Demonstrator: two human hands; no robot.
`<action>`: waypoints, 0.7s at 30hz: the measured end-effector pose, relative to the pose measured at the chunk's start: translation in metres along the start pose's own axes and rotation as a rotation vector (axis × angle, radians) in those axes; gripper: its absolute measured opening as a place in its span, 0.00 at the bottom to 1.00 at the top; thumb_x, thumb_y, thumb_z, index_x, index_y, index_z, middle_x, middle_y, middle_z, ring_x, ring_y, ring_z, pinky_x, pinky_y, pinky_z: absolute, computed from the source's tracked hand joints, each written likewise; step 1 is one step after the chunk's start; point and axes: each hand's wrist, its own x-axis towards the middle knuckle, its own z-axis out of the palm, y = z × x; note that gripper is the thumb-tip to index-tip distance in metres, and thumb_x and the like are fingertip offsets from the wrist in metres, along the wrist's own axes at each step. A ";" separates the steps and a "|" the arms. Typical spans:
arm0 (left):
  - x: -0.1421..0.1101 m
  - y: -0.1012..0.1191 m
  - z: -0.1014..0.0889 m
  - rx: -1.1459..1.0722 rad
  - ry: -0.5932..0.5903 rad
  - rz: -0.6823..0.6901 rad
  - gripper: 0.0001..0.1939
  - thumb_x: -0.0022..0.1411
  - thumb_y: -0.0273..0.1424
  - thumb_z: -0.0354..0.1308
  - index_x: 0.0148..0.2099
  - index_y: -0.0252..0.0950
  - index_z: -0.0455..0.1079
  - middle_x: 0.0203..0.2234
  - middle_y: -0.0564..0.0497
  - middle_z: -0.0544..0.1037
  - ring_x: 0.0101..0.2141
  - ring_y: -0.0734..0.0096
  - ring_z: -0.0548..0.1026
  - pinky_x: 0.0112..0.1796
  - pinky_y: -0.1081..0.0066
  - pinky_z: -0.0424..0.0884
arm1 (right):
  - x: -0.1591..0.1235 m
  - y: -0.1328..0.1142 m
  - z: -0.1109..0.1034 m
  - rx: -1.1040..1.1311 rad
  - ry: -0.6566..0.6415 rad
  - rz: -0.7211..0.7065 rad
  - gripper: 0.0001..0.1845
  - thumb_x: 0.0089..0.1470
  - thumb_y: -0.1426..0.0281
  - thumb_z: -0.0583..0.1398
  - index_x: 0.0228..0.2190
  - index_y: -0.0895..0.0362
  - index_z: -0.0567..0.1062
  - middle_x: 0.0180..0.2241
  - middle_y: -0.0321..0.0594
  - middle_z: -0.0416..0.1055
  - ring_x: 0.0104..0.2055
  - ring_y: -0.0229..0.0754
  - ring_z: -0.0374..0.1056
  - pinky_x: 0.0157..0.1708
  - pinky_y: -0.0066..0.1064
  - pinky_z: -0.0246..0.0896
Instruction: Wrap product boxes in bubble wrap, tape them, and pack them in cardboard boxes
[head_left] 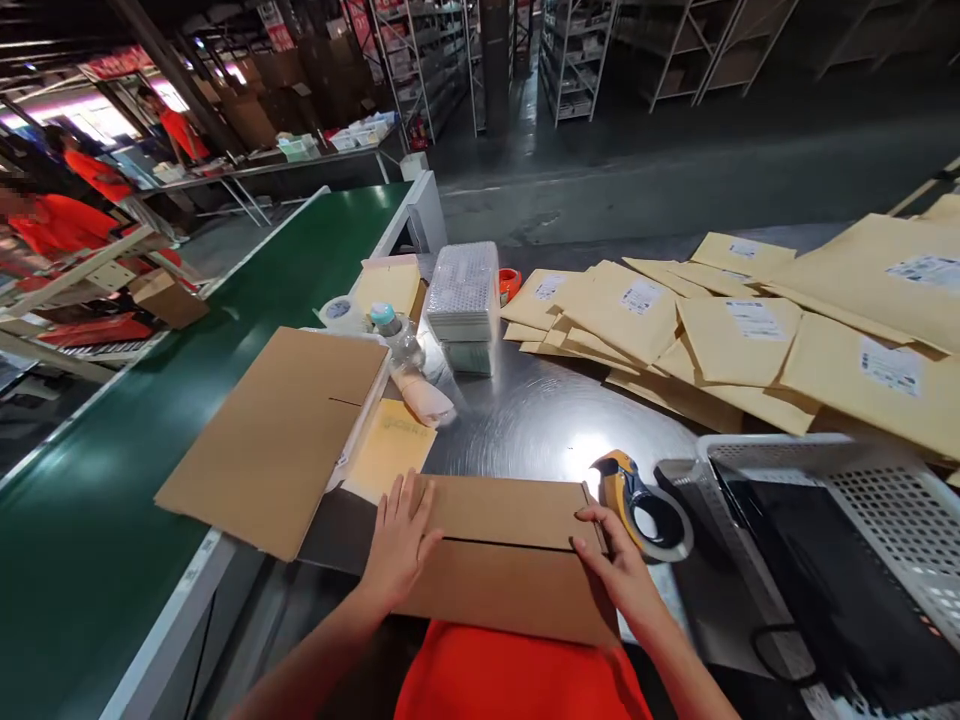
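A brown cardboard box (510, 580) lies in front of me at the table's near edge, its top flaps meeting along a dark seam. My left hand (399, 540) rests on its left end with the fingers stretched out flat. At the right end, my right hand (616, 565) has its thumb and fingers bent around the box's edge near the end flap. Just beyond that hand lies a yellow and black tape dispenser (637, 505) with a roll of tape. A yellow padded envelope (394, 445) is partly behind the box on the left.
Left, a flat cardboard piece (277, 430) overhangs the green conveyor belt (247, 300). A plastic bottle (397, 335) and a bubble-wrapped stack (463, 300) stand ahead. Right are piled padded envelopes (637, 310) and a white basket (885, 470) holding black bags. People in red work far left.
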 end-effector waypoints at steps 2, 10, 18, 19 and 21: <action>-0.007 -0.002 0.006 -0.228 0.053 -0.113 0.34 0.67 0.40 0.49 0.70 0.37 0.46 0.69 0.38 0.44 0.68 0.51 0.44 0.63 0.49 0.51 | -0.007 0.000 0.003 0.049 0.125 -0.012 0.34 0.47 0.50 0.63 0.51 0.52 0.65 0.56 0.49 0.66 0.58 0.53 0.64 0.52 0.43 0.65; -0.010 -0.006 0.003 -1.232 -0.019 -0.545 0.46 0.48 0.45 0.69 0.65 0.35 0.57 0.51 0.40 0.77 0.48 0.52 0.77 0.46 0.60 0.76 | -0.022 0.001 0.020 0.382 0.166 0.240 0.40 0.40 0.56 0.69 0.55 0.55 0.70 0.57 0.48 0.68 0.58 0.58 0.65 0.57 0.52 0.61; 0.002 -0.022 -0.009 -1.208 0.095 -0.645 0.42 0.37 0.42 0.74 0.56 0.35 0.68 0.44 0.42 0.81 0.41 0.54 0.80 0.38 0.64 0.78 | -0.011 -0.009 0.045 -0.074 0.284 -0.010 0.23 0.51 0.51 0.60 0.39 0.57 0.76 0.38 0.47 0.76 0.37 0.49 0.72 0.36 0.39 0.69; 0.002 -0.021 -0.010 -1.200 0.102 -0.648 0.41 0.38 0.42 0.74 0.55 0.35 0.69 0.44 0.42 0.81 0.42 0.54 0.80 0.39 0.64 0.79 | -0.008 -0.010 0.043 -0.177 0.282 -0.057 0.20 0.52 0.51 0.58 0.32 0.56 0.75 0.31 0.43 0.75 0.30 0.46 0.70 0.30 0.36 0.66; 0.001 -0.019 -0.009 -1.159 0.119 -0.651 0.40 0.38 0.42 0.74 0.54 0.36 0.69 0.44 0.43 0.81 0.43 0.53 0.80 0.40 0.63 0.78 | -0.004 -0.012 0.037 -0.287 0.262 -0.118 0.21 0.54 0.50 0.56 0.23 0.54 0.69 0.21 0.36 0.68 0.22 0.41 0.62 0.24 0.32 0.59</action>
